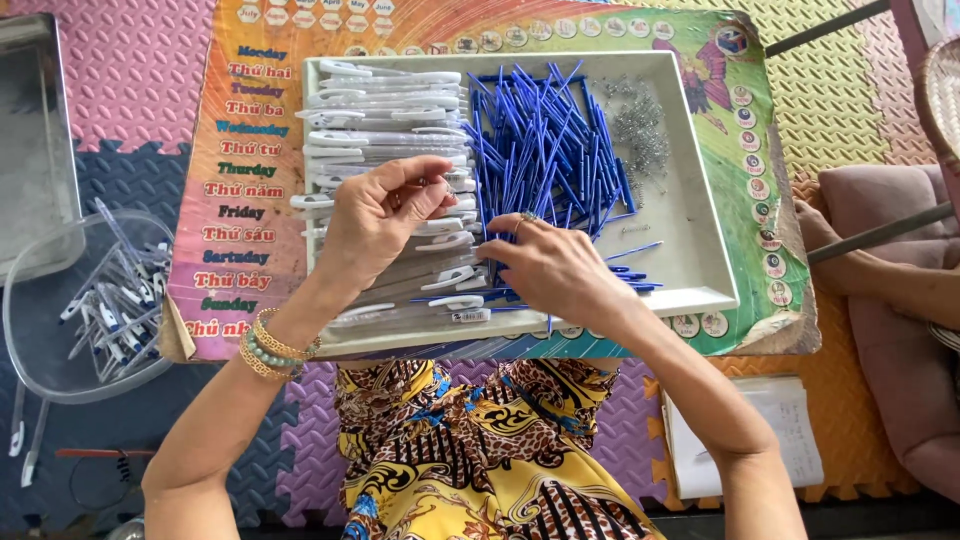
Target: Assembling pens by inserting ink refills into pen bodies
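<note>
Head view, one tray (712,262), left hand (375,215) pinching spring (447,185), right hand (555,265) fingering refills (545,150).

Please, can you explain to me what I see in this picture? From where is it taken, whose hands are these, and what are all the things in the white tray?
The one picture comes from a camera worn on a person's head, looking down at their own two bare hands. No machine is here.

A white tray lies on a colourful board. In it are three groups: white pen barrels on the left, blue pen refills in the middle, and a small heap of metal springs on the right.

The left hand pinches something small and thin above the barrels; I cannot tell exactly what. The right hand rests on the blue refills, fingers down among them.

At far left, a clear bowl holds more pens.
</note>
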